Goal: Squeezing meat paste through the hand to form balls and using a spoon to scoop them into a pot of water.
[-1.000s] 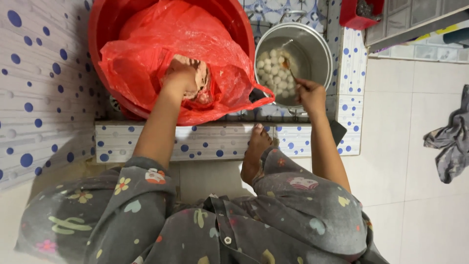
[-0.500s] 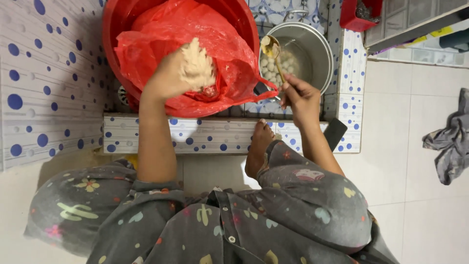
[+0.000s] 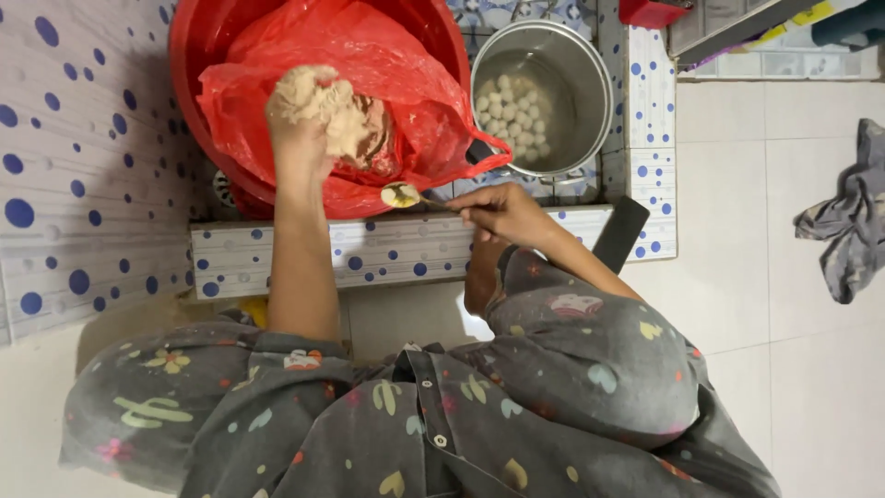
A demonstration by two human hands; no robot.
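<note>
The left hand (image 3: 300, 124) grips a sticky beige paste lump (image 3: 323, 106) over the red bag (image 3: 406, 83) in the basin (image 3: 198, 55). The right hand (image 3: 502, 210) pinches a spoon (image 3: 406, 195) above the tiled ledge's (image 3: 369, 254) edge, near the steel pot (image 3: 585, 83).

Tiled counter (image 3: 369, 254), white with blue dots, running across the middle of the frame and up the left side. Resting on it, upper left to centre: a big red basin (image 3: 207, 55) lined with a red plastic bag (image 3: 415, 83). Just beside it, upper centre-right: a steel pot (image 3: 590, 92) holding pale round balls in water. Past the counter, along the right of the frame: pale tiled floor (image 3: 756, 240), with a crumpled grey cloth (image 3: 853, 221) lying on it at the far right edge.
</note>
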